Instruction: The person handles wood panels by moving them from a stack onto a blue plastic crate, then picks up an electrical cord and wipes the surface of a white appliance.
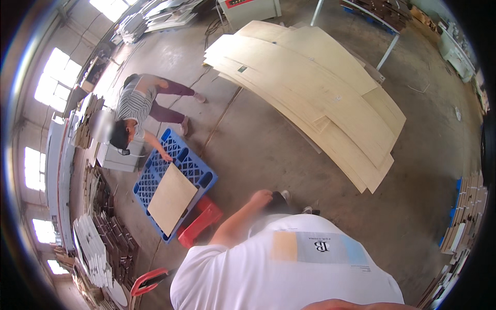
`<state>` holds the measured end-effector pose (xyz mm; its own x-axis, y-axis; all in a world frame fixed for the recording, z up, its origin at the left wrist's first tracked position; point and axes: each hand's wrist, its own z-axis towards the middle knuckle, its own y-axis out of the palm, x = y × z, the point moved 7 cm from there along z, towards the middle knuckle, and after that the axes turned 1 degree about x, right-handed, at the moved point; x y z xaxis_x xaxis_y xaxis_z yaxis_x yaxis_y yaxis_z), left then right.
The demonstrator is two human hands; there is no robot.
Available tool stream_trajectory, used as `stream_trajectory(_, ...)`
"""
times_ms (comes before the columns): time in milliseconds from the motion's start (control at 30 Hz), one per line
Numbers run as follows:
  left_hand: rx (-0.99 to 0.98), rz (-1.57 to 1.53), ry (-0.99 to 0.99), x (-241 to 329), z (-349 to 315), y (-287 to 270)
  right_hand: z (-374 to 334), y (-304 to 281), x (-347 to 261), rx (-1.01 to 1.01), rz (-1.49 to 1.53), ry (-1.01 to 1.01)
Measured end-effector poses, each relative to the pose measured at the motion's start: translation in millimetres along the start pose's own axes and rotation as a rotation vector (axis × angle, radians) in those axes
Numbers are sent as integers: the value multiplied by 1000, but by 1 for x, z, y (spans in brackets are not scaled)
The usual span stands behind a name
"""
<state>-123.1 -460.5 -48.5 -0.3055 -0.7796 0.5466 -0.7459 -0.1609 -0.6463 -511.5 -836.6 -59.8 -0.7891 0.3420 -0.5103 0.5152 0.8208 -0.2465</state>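
My left hand (262,197) hangs in front of my white shirt, its fingers curled in and nothing visible in them. It touches no board or pallet; the red plastic stool (199,223) is the nearest object on its left. A strip of bare skin, seemingly my right arm, shows at the bottom edge; the right hand is out of view. Beyond the stool, a tan rectangular board (172,199) lies on a blue plastic pallet (150,175). A person in a striped top (137,101) bends over the pallet, with a hand (166,156) at the board's far corner.
A wide stack of pale thin sheets (315,88) fills the area ahead. Piled dark and white panels (95,248) line the left wall; more stacked boards (469,212) stand at right. A red-rimmed object (149,281) lies at lower left. A white cabinet (118,156) stands behind the pallet.
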Motion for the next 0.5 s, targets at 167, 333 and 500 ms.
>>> stream_trajectory(167, 216, -338, -237, -46, -34, -2, 22, 46, -68, -124, -143, -16)
stream_trajectory(333, 323, -621, -600, -91, -43, -44, 48, 125, -151, -227, -323, -63)
stream_trajectory(500, 314, -660, -493, -136, -35, -137, 63, 220, -254, -313, -485, -136)
